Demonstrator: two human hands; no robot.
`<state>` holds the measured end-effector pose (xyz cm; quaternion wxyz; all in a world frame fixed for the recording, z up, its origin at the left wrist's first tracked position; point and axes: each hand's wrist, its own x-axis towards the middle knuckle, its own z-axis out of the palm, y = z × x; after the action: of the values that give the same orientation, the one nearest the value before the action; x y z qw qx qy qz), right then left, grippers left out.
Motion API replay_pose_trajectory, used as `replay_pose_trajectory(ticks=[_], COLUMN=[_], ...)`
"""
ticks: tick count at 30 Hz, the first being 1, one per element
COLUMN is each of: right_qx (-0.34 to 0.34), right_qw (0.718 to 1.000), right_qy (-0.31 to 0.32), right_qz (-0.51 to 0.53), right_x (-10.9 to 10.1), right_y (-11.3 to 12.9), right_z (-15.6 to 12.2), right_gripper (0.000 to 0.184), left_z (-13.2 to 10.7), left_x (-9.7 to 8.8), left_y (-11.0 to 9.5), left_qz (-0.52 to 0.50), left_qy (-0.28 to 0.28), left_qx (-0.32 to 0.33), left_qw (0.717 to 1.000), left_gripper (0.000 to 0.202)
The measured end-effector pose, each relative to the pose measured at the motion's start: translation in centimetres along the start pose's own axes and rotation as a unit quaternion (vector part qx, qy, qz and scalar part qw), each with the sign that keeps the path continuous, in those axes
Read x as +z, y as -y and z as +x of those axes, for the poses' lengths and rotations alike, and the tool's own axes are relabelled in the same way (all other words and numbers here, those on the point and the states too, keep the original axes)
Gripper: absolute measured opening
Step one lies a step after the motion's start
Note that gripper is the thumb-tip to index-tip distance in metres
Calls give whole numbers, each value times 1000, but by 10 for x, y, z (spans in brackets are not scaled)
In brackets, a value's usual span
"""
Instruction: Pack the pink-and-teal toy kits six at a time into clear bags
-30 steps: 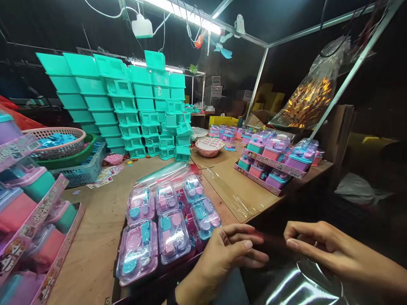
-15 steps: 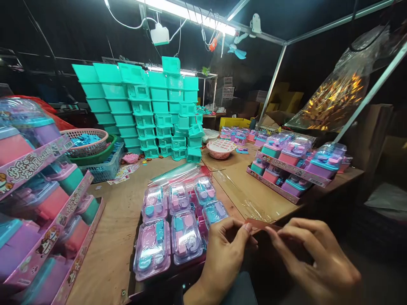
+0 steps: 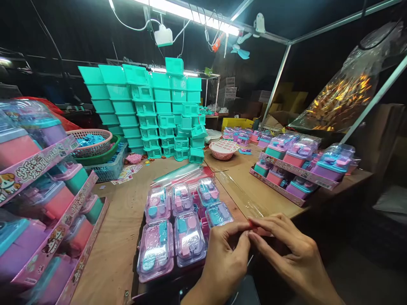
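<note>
My left hand pinches a thin reddish strip between thumb and forefinger, at the near right of the table. Close against it, my right hand pinches the same strip, and the fingertips of both hands almost meet. Most of the strip is hidden by the fingers, so its material is unclear. Just left of my hands stands a dark-edged display tray. It holds several toy boxes with clear lids over pink and blue small parts. The back of my left hand overlaps the tray's right side.
Stacked turquoise bins rise at the back. Filled pink display trays are piled on the left, others on the right. A pink basket carries sticker sheets. Clear film lies behind the near tray.
My right hand has moved left until its fingertips come close to my left hand's. The strip, stretched between them before, is now mostly covered. The view has shifted slightly.
</note>
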<state>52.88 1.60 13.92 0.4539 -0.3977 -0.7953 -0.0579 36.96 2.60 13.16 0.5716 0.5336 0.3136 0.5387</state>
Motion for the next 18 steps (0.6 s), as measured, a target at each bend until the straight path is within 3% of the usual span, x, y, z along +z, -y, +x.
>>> replay_pose_trajectory(ticks=[5, 11, 15, 18], right_qx=[-22, -93, -34, 49], right_qw=[1000, 983, 982, 960], right_qy=[-11, -50, -89, -153], right_qz=[-17, -152, -161, -228], right_x=[1, 2, 5, -5], right_y=[-1, 3, 1, -36], right_z=[2, -1, -2, -17], right_gripper=[20, 8, 8, 6], left_z=[-1, -1, -2, -7], left_x=[-1, 3, 3, -3], left_y=[-1, 0, -1, -5], left_qz=[14, 15, 36, 10], left_qy=[6, -7, -15, -63], left_qx=[11, -16, -49, -59], left_qw=[1000, 1000, 998, 996], left_gripper=[25, 24, 23, 22])
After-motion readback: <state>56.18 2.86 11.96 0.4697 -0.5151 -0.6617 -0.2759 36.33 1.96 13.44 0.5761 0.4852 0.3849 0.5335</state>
